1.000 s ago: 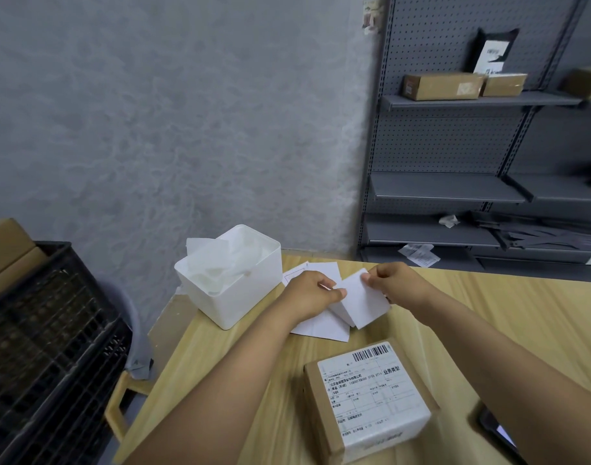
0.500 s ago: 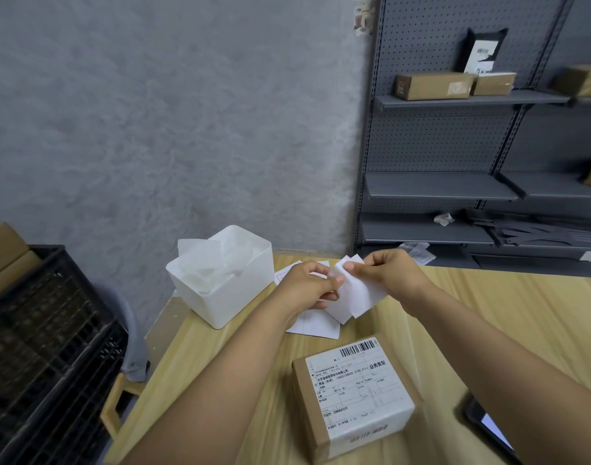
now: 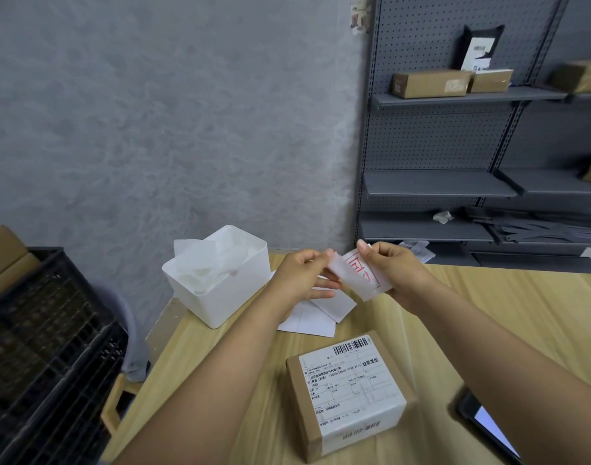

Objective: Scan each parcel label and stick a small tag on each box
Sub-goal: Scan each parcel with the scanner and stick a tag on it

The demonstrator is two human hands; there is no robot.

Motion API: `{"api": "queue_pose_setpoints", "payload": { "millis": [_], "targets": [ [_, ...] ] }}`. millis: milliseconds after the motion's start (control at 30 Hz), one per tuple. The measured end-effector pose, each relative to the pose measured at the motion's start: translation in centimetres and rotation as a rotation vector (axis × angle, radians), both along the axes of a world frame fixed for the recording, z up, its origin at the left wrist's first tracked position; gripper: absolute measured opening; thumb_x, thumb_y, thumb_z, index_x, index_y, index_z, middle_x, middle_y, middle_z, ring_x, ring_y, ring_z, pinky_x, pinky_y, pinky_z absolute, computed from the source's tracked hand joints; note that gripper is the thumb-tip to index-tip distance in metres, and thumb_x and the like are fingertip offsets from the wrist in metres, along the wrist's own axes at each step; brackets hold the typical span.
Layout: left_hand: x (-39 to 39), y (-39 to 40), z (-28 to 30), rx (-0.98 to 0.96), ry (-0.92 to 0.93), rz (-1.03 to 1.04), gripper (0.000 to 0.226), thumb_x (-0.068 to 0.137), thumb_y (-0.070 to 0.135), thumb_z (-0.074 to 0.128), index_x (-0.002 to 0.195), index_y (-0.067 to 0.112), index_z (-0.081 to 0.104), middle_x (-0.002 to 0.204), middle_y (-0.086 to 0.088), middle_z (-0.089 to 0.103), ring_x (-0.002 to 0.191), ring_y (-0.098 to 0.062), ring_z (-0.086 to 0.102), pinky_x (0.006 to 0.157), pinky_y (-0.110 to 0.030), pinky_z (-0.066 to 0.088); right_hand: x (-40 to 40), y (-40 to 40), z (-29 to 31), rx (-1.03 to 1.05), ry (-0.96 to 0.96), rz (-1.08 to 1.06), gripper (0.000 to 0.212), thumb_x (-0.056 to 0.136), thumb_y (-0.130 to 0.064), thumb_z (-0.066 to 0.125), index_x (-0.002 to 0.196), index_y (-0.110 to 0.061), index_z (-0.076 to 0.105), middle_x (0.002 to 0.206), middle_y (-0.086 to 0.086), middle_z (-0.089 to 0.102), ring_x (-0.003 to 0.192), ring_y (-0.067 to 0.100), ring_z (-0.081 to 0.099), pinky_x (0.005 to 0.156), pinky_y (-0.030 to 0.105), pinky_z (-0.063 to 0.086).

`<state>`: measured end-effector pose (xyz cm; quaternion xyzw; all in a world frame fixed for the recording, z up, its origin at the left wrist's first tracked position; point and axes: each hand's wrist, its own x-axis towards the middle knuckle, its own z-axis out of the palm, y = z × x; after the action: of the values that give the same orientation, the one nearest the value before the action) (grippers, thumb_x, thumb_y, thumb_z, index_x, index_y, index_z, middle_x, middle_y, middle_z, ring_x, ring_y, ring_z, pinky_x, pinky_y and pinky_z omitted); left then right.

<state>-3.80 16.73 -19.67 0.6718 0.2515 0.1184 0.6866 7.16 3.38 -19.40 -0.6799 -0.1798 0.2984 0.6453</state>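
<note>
Both hands up over the table [image 3: 488, 313], working one tag [image 3: 361, 275]. Right hand [image 3: 393, 271] pinches the tag, red print showing; left hand [image 3: 302, 275] pinches the translucent backing at its near corner, apparently peeling it off. Box [image 3: 349, 394] sits nearer the person, label up, barcode visible, no tag on it yet. Spare sheets [image 3: 316, 318] lie flat between box and white bin [image 3: 220, 297]. Phone [image 3: 488, 421] at right edge, mostly hidden; whether this label is scanned, cannot tell. Left to do: stick tag on the box. More boxes in the crate [image 3: 46, 347], left.
</note>
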Motion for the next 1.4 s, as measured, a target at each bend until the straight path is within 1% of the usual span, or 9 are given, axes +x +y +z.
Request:
{"api": "queue_pose_setpoints", "payload": {
  "millis": [100,200,300,400,500,667,900,1100,1400],
  "targets": [
    [0.2,0.6,-0.2,0.141,0.144,0.01,0.035,0.088,0.047,0.062,0.075,0.014,0.062,0.087,-0.006,0.074,0.084,-0.02,0.072,0.075,-0.036,0.06,0.6,-0.3,0.1,-0.025,-0.02,0.004,0.026,0.091,-0.031,0.062,0.083,-0.006,0.059,0.082,0.014,0.07,0.062,0.021,0.064,0.053,0.026,0.053],
    [0.1,0.5,-0.4,0.113,0.123,-0.051,0.022,0.08,0.013,0.077,0.087,0.014,0.056,0.095,-0.011,0.074,0.082,-0.02,0.073,0.065,-0.032,0.059,0.9,-0.3,0.0,-0.014,-0.063,-0.03,0.017,0.089,-0.023,0.067,0.089,-0.009,0.058,0.086,0.013,0.069,0.066,0.022,0.066,0.059,0.03,0.055],
    [0.1,0.3,-0.1,0.038,0.115,-0.036,0.03,0.078,0.001,0.075,0.094,0.016,0.055,0.103,-0.012,0.072,0.078,-0.019,0.072,0.059,-0.028,0.055,0.9,-0.1,-0.5,-0.18,-0.305,-0.111,0.026,0.082,-0.019,0.074,0.092,-0.013,0.05,0.095,0.011,0.063,0.085,0.029,0.066,0.076,0.042,0.053],
    [0.2,0.4,0.1,0.07,0.099,0.003,0.03,0.079,-0.001,0.072,0.095,0.018,0.056,0.105,-0.012,0.07,0.078,-0.019,0.071,0.059,-0.027,0.055,0.6,-0.1,-0.6,-0.363,-0.557,-0.001,0.027,0.083,-0.034,0.072,0.081,-0.009,0.061,0.098,0.002,0.061,0.088,0.017,0.06,0.069,0.028,0.045],
    [0.0,0.5,0.2,0.118,0.077,-0.015,0.028,0.08,-0.001,0.071,0.098,0.018,0.059,0.107,-0.012,0.07,0.081,-0.019,0.07,0.058,-0.025,0.055,-0.2,-0.2,-0.6,-0.377,-0.49,0.137,0.04,0.075,-0.048,0.075,0.074,-0.01,0.067,0.063,-0.015,0.059,0.057,0.001,0.051,0.05,0.013,0.034],
    [-0.1,0.6,0.3,0.22,0.098,-0.064,0.023,0.085,-0.001,0.065,0.096,0.02,0.062,0.101,-0.006,0.07,0.08,-0.015,0.07,0.058,-0.023,0.055,-0.1,-0.2,-0.7,-0.326,-0.378,0.153,0.027,0.078,-0.034,0.077,0.082,-0.009,0.073,0.09,0.005,0.074,0.079,0.014,0.061,0.072,0.028,0.045],
    [0.2,1.6,-0.6,0.29,0.15,-0.007,0.032,0.084,-0.006,0.057,0.087,0.025,0.062,0.095,-0.003,0.067,0.076,-0.012,0.066,0.05,-0.016,0.047,0.7,0.2,-1.3,-0.354,-0.417,0.045,0.021,0.084,-0.025,0.072,0.07,-0.009,0.069,0.076,0.002,0.069,0.072,0.013,0.059,0.063,0.024,0.043],
    [0.4,3.5,-2.4,0.542,0.347,0.134,0.03,0.08,-0.002,0.048,0.094,0.022,0.06,0.1,0.0,0.058,0.072,-0.011,0.056,0.047,-0.01,0.04,2.3,-1.0,-1.8,-0.391,-0.473,-0.1,0.025,0.087,-0.026,0.066,0.076,-0.004,0.067,0.076,0.008,0.07,0.081,0.023,0.067,0.061,0.026,0.043],
    [-0.2,3.4,-2.5,0.865,0.515,-0.037,0.038,0.088,0.015,0.055,0.125,0.021,0.056,0.132,-0.004,0.054,0.117,-0.022,0.053,0.092,-0.028,0.044,2.0,-2.5,-1.2,-0.306,-0.612,-0.142,0.015,0.089,-0.024,0.063,0.081,-0.011,0.066,0.08,-0.003,0.068,0.078,0.015,0.065,0.063,0.021,0.043]
  ]
}}
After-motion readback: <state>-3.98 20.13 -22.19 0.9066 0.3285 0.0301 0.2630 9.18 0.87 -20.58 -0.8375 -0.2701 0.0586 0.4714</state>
